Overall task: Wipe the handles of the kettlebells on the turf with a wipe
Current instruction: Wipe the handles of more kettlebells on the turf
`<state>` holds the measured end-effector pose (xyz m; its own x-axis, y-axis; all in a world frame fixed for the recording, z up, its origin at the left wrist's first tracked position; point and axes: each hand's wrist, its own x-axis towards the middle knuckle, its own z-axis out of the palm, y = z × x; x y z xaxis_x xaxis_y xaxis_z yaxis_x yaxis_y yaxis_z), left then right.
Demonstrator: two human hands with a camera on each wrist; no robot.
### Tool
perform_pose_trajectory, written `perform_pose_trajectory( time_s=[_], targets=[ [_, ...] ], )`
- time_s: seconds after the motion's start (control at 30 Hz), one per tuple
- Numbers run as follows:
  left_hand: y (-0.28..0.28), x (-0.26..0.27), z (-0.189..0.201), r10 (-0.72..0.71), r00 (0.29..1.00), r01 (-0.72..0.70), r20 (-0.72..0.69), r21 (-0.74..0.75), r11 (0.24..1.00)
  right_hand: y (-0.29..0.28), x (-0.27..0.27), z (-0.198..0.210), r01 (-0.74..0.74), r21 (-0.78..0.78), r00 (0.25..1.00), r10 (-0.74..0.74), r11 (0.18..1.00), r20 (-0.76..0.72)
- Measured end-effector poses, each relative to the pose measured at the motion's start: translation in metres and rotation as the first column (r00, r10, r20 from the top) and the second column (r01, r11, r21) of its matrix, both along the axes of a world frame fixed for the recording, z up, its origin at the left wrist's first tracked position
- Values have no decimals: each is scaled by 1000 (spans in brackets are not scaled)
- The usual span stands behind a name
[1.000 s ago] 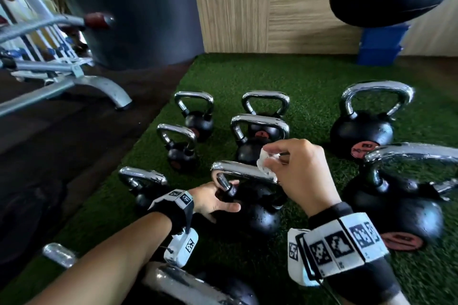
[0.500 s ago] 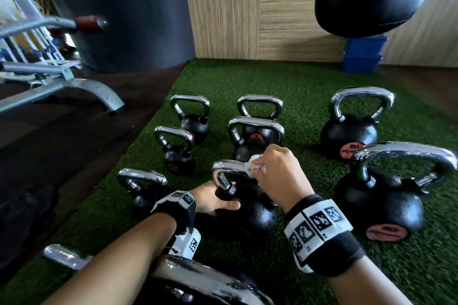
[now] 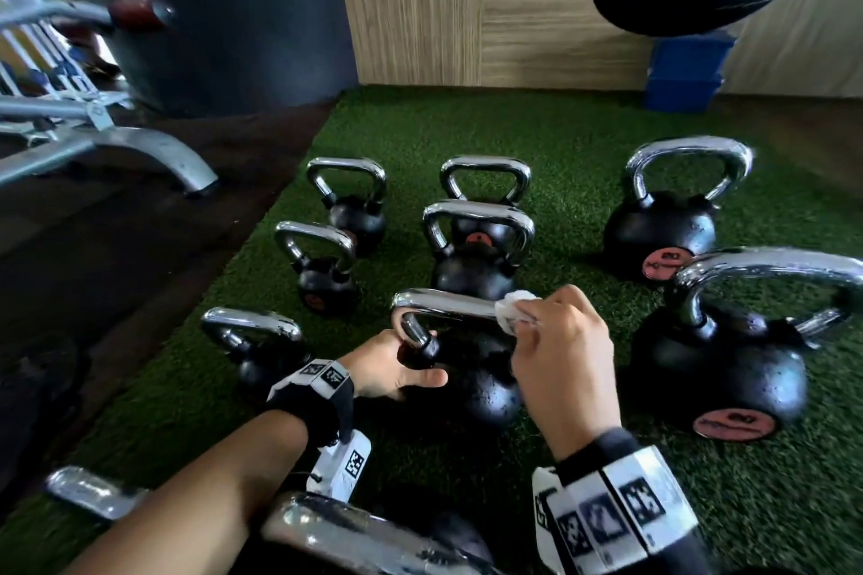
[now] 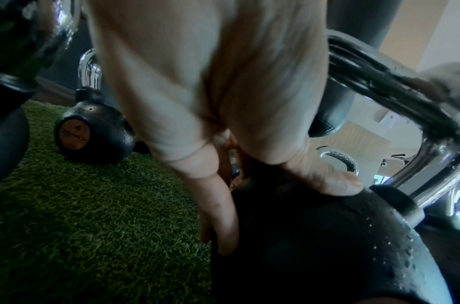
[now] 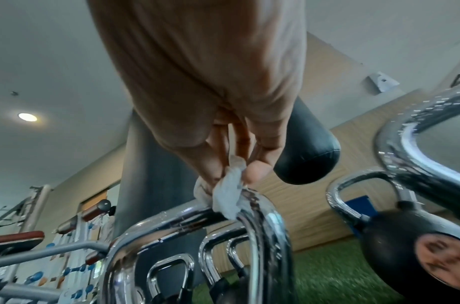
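Kettlebell [image 3: 471, 369] stands on the turf [image 3: 583, 154] between both hands, and looks heavy and rigid; its chrome handle [image 3: 443, 301], beaded with droplets, is probably slick. The right hand [image 3: 560, 355] has its grip pinched on a small, soft, crumpled wipe [image 3: 513, 308], pressed to the handle's right end. The left hand [image 3: 387, 364] holds the handle's left post where it meets the ball. That low hold seems the best place to steady it.
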<state>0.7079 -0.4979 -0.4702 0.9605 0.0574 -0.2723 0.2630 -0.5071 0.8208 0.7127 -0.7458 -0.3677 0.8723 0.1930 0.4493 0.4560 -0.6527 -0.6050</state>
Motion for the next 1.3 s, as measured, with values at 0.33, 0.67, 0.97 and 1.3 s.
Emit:
perform_pose_trajectory(
  time_s=[0.33, 0.67, 0.97, 1.3],
  targets=[
    [-4, -2, 1, 4, 1000, -5, -15, -34, 999, -10, 4, -30, 106, 217, 993, -114, 970, 23],
    [1, 2, 1, 5, 999, -2, -50, 58, 998, -33, 17, -79, 181, 409, 931, -22, 895, -363],
    [-3, -1, 14, -22, 999, 27, -33, 154, 988, -24, 20, -106, 184, 455, 859, 83, 872, -506],
    [25, -11, 120, 53, 918, -154, 392, 231, 961, -49, 7, -15, -211, 422, 855, 376, 882, -358]
  ],
)
